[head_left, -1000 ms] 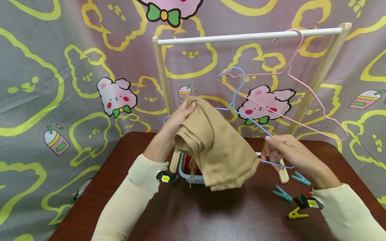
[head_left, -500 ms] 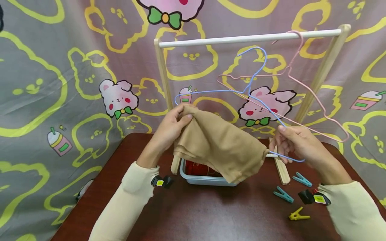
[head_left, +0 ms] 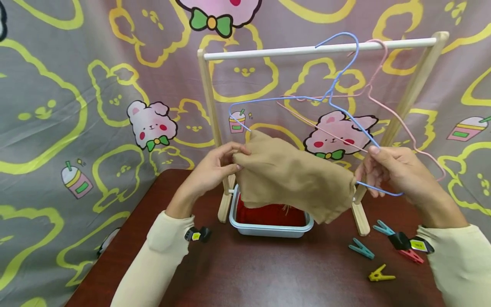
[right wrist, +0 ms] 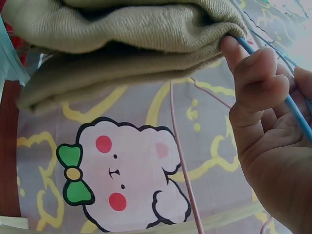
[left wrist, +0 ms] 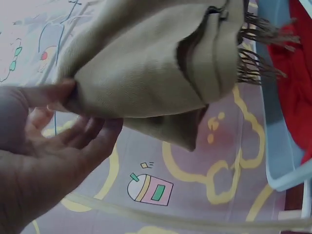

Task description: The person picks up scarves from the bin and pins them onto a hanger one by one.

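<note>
A folded tan scarf (head_left: 295, 175) with fringe hangs over the lower bar of a blue wire hanger (head_left: 284, 98). My left hand (head_left: 215, 167) pinches the scarf's left upper edge between thumb and fingers; the left wrist view shows the pinched fold and the fringe (left wrist: 258, 63). At the hanger's right end, my right hand (head_left: 395, 170) grips the blue wire, which runs through its curled fingers in the right wrist view. The hanger's hook stands in front of the rack's white rail (head_left: 268, 52); whether they touch I cannot tell.
A pink hanger (head_left: 402, 123) hangs on the rail of the wooden rack. Below the scarf stands a light blue tub (head_left: 272, 231) with red cloth (head_left: 268, 215) inside. Teal (head_left: 361, 248), red (head_left: 412, 255) and yellow (head_left: 381, 273) clothespins lie on the dark table at the right.
The blue hanger has risen and shifted right with my right hand, its hook now at rail height. The scarf has spread along the bar, and my left hand has moved slightly left and down.
</note>
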Action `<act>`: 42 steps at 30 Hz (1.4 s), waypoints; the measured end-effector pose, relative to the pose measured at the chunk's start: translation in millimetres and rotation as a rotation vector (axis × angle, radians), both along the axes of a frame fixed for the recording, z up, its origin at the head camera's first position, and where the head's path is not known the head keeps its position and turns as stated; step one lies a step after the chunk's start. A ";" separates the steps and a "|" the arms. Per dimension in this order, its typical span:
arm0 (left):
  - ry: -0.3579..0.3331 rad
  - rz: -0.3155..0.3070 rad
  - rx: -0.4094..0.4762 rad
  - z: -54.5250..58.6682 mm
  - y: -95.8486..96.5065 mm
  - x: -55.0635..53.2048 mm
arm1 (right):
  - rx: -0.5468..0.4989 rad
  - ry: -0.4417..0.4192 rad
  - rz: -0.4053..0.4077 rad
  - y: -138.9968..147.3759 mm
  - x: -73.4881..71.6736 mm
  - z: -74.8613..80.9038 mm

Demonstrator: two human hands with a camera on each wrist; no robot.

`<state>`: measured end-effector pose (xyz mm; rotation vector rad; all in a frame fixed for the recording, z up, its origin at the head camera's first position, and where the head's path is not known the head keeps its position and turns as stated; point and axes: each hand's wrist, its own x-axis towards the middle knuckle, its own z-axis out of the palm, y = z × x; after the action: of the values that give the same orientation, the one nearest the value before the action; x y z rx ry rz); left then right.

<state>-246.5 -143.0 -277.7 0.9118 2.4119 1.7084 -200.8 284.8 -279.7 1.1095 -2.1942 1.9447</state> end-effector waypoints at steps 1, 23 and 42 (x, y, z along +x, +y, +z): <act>-0.004 -0.006 -0.001 0.5 0.8 0.3 | 0.004 -0.001 0.006 -0.1 0.0 0.7; 0.321 0.361 -0.095 30.1 33.1 4.1 | 0.178 0.067 -0.052 -6.4 11.0 15.2; 0.908 0.277 -0.531 10.8 64.2 20.4 | 0.377 0.138 -0.289 -25.0 18.0 34.7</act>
<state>-226.1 -78.8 -266.9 1.5216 3.4084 0.6038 -182.7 259.8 -244.9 0.8589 -2.5362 1.3399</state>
